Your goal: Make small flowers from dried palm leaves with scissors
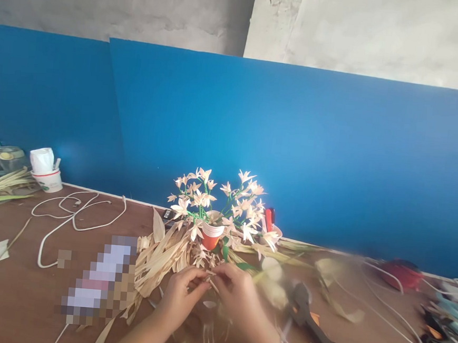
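My left hand [182, 294] and my right hand [239, 294] meet at the front middle of the table. Both have thumb and fingers pinched on a small pale strip of husk [210, 277], whose shape is partly hidden by the fingertips. Just behind them stands a paper cup [211, 238], white above and orange below, with cream husk flowers [204, 198] on green stems around it. A bundle of dried corn husks [167, 256] lies to the left of the cup. Near my right forearm rests a black glue gun [314, 323].
A blurred-out phone-like object [97, 282] lies left of my hands, with a white cable [74, 217] behind it. White cups [48, 178] stand at the far left. Blue tools [449, 321] and a red item [401, 274] are at right. A blue panel [279, 143] borders the table's back.
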The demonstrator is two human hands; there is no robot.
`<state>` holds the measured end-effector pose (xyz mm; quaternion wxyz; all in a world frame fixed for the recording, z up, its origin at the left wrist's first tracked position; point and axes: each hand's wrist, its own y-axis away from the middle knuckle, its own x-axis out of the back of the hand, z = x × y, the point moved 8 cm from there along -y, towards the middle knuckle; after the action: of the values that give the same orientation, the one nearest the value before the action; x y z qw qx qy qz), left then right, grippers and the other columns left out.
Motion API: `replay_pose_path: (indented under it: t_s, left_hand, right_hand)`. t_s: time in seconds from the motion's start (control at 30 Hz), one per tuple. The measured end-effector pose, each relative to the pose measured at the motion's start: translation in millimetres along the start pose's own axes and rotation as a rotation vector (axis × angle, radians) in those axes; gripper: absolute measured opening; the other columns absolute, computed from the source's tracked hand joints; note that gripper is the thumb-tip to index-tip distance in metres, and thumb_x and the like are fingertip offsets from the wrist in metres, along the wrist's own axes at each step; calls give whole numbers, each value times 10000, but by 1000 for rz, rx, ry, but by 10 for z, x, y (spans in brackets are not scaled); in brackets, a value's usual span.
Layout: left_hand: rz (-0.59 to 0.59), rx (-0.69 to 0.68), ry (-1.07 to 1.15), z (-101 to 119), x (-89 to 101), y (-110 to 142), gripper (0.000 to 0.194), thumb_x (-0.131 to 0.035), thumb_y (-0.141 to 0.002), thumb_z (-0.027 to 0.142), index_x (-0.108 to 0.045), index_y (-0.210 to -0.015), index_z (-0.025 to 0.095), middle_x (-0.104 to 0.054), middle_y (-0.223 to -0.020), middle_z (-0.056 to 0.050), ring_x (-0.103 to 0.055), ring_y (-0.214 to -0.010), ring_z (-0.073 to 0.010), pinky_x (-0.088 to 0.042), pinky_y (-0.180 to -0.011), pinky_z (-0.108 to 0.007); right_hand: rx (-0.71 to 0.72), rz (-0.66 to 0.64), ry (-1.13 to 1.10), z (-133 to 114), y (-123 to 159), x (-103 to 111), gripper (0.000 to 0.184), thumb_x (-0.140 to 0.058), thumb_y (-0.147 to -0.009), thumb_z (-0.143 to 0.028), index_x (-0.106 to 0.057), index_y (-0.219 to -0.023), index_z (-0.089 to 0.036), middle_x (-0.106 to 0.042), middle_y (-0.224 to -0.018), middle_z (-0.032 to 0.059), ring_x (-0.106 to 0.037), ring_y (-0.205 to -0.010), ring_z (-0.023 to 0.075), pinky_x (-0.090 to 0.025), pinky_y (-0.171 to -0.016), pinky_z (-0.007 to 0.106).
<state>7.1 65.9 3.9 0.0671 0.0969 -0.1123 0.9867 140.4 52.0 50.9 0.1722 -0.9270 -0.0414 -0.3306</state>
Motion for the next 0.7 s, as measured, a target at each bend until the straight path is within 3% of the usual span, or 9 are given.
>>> replay_pose_path:
  t_s: [0.13,0.43,0.7]
  left_hand:
    - [41,-3,22,25,26,1,106,-659,-746,287,-723,-723,205,-685,-764,-74,-623,-705,-209,-486,-657,-269]
    - [55,145,245,-124,1,-24,243,-737,-659,396,-767,-773,184,-698,-795,-83,-634,-693,-211,-528,-648,-297]
    - [52,189,308,-122,1,-24,208,-767,-609,364,-774,-718,187,-710,-762,-69,-621,-638,-193,-515,-618,-295]
  right_hand:
    - [16,12,-21,-8,10,-4,218,-497,-803,-89,-687,-815,-195,-707,-796,25,-639,-733,171,-450,-694,254]
    - [36,36,-26,43,11,-16,212,-494,-813,-120,-689,-810,-203,-703,-770,19,-637,-706,167,-459,-686,254]
    - [18,24,-27,66,4,-17,209,-487,-815,-134,-685,-787,-196,-703,-786,29,-632,-718,172,-466,-691,261]
